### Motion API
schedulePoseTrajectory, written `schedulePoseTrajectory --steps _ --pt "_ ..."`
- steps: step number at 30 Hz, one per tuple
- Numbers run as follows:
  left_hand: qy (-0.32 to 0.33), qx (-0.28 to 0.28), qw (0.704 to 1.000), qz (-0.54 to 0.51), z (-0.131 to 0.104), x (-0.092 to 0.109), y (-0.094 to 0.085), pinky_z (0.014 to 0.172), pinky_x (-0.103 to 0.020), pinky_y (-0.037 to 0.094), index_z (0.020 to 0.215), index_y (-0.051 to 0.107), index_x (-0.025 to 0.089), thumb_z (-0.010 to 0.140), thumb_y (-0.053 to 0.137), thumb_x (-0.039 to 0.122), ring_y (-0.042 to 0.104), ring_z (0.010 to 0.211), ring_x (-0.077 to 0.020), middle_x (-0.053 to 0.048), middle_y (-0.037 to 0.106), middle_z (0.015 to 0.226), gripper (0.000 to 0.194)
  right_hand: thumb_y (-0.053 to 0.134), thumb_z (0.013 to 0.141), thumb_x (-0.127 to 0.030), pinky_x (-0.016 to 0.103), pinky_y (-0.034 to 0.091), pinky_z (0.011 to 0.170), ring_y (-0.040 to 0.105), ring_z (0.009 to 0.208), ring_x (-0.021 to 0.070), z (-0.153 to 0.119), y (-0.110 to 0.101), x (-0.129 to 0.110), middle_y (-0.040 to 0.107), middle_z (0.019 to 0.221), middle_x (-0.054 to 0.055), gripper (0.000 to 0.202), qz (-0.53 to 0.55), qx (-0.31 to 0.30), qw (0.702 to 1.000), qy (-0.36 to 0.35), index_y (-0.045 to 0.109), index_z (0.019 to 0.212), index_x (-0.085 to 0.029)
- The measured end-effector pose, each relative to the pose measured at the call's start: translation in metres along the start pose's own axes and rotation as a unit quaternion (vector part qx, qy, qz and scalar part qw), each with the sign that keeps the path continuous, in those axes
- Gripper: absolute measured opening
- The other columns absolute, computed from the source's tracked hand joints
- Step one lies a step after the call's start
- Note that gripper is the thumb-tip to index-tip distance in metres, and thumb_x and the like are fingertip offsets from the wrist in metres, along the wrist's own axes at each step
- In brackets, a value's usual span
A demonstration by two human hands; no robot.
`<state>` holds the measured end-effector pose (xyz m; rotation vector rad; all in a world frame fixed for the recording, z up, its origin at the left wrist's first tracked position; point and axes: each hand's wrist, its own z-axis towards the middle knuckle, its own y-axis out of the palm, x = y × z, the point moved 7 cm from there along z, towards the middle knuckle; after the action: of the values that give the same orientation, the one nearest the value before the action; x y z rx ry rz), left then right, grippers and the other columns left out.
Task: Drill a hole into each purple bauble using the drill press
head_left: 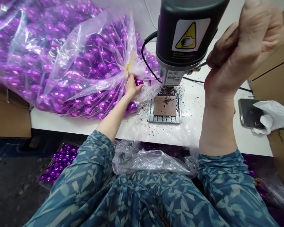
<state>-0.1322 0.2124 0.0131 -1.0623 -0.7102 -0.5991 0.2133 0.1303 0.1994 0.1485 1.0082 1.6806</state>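
1. Leaf-patterned blue clothing [142, 198] fills the bottom of the frame, sleeves spreading to both lower corners, with crumpled clear plastic [158, 160] bunched above it at lower centre.
2. At upper right, the right hand [247, 47] is raised close to the camera, its fingers curled into a fist; whether a handle sits inside cannot be told.
3. Just left of centre, the left hand [132, 88] has thumb and fingers around a purple faceted ball [139, 82]; I cannot tell how firmly it is gripped.
4. Across the upper left spreads a large clear bag [68, 63] of similar balls, gathered by a yellow tie [127, 70] just above the left hand.
5. Near top centre stands a black drill [189, 41] bearing a yellow warning label [188, 36]. Under it, a brown plate [159, 110] with a small hole lies on a slotted metal base [164, 119], dark shavings scattered on and around both.
6. Far right, a phone [249, 115] lies on the white table [191, 129], partly under a white tissue [279, 115].
7. More purple balls [61, 159] show at lower left.
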Motion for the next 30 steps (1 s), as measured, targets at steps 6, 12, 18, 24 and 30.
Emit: schedulePoseTrajectory --steps 6,12,18,24,30 --pt "-0.101 -0.102 0.953 -0.268 -0.06 0.038 -0.026 0.094 -0.041 0.069 0.131 0.069 0.028 0.103 0.073 0.045 0.076 0.109 -0.0246 -0.009 0.075 0.117 0.033 0.081 0.065 -0.055 0.025 0.008 0.037 0.029 0.034 0.0024 -0.001 0.002 -0.002 0.022 0.044 -0.01 0.049 0.013 -0.023 1.0 0.001 0.046 0.06 -0.021" --pt "-0.155 -0.19 0.901 -0.358 -0.115 0.06 0.0 0.105 -0.051 0.068 0.139 0.071 0.025 0.106 0.071 0.05 0.076 0.121 -0.0276 -0.012 0.075 0.133 0.042 0.077 0.063 -0.066 0.025 0.006 0.035 0.026 0.033 0.0015 0.0 -0.001 0.003 0.021 0.044 -0.011 0.057 0.009 -0.007 1.0 -0.023 0.043 0.061 -0.021" --pt "-0.05 -0.186 0.931 -0.309 -0.123 0.048 0.035 0.117 -0.049 0.06 0.135 0.07 0.026 0.087 0.094 0.043 0.076 0.119 -0.0238 -0.008 0.08 0.123 0.056 0.069 0.063 -0.074 0.025 0.009 0.037 0.025 0.034 -0.0002 -0.003 0.003 0.001 0.025 0.042 -0.011 0.066 -0.037 -0.022 0.999 -0.009 0.029 0.06 -0.022" --pt "-0.032 -0.178 0.943 -0.278 -0.119 0.036 0.062 0.113 -0.047 0.062 0.126 0.067 0.022 0.077 0.101 0.044 0.079 0.116 -0.0247 -0.009 0.081 0.121 0.064 0.067 0.062 -0.072 0.023 0.012 0.039 0.029 0.035 -0.0019 -0.006 0.002 -0.004 0.032 0.042 -0.011 0.063 -0.051 -0.027 0.998 0.02 0.032 0.057 -0.021" --pt "0.003 -0.198 0.954 -0.226 -0.123 0.053 0.068 0.106 -0.045 0.063 0.122 0.069 0.019 0.077 0.099 0.042 0.078 0.112 -0.0255 -0.011 0.081 0.121 0.059 0.066 0.064 -0.074 0.02 0.015 0.039 0.029 0.035 -0.0028 -0.007 0.002 0.0 0.026 0.043 -0.011 0.065 -0.049 -0.027 0.998 0.013 0.033 0.06 -0.019"
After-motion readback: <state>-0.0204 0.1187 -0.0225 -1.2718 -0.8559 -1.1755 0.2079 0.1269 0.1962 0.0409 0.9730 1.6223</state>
